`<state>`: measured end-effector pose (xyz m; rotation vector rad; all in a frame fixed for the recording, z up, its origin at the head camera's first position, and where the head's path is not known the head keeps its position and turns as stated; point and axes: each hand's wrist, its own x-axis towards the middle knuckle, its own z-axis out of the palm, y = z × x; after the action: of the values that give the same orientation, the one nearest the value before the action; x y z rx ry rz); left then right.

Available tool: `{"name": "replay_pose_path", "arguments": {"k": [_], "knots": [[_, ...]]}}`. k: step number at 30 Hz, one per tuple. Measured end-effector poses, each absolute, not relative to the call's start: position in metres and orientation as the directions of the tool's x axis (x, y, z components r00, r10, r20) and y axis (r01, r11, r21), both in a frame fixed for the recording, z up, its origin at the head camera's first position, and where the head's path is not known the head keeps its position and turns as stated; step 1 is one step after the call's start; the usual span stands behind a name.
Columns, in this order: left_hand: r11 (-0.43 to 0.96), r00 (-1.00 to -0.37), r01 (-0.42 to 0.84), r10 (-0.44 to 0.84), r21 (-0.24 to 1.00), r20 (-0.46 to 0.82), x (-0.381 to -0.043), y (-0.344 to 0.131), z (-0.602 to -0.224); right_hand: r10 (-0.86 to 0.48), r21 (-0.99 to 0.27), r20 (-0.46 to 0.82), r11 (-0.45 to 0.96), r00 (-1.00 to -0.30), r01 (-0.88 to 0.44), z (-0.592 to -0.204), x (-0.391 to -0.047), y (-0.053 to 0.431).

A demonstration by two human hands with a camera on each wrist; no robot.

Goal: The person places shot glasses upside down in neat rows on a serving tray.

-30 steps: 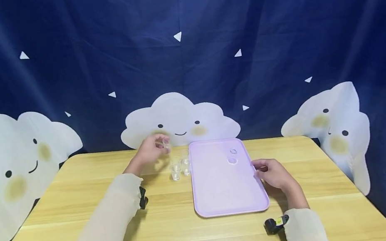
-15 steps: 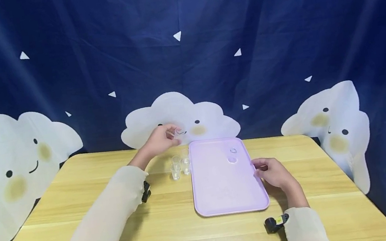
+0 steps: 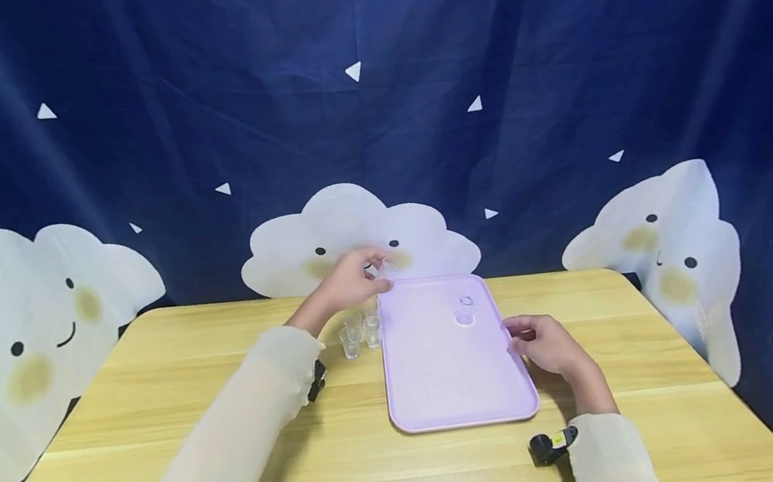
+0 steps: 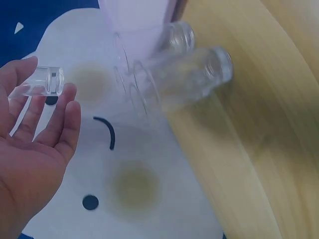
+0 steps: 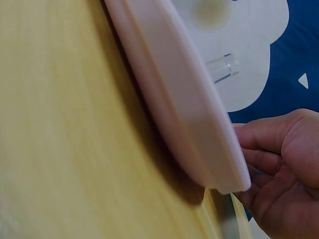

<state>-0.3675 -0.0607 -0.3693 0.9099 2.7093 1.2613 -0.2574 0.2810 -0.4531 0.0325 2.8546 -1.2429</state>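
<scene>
While left arm [image 3: 229,443] is outstretched, left hand [image 3: 353,280] pinches glass [image 4: 49,81]; right hand [image 3: 549,344] grips tray [image 3: 456,373].

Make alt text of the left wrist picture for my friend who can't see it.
A person's left grip holds a small clear shot glass. More clear shot glasses stand on the wood-grain table by a pale purple tray, looking sideways because the picture is turned. Behind is a smiling white cloud on dark blue cloth.
</scene>
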Motion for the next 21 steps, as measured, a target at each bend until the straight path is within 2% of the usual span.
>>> {"name": "replay_pose_path", "arguments": {"k": [16, 21], "knots": [[0.549, -0.803, 0.530, 0.569, 0.647, 0.176, -0.358, -0.022, -0.382, 0.002, -0.725, -0.036, 0.689, -0.999, 0.027, -0.453, -0.258, 0.282], [0.562, -0.814, 0.502, 0.565, 0.657, 0.138, -0.356, -0.012, -0.388, -0.006, -0.727, -0.028, 0.686, -1.000, 0.016, -0.453, -0.257, 0.281]]}}
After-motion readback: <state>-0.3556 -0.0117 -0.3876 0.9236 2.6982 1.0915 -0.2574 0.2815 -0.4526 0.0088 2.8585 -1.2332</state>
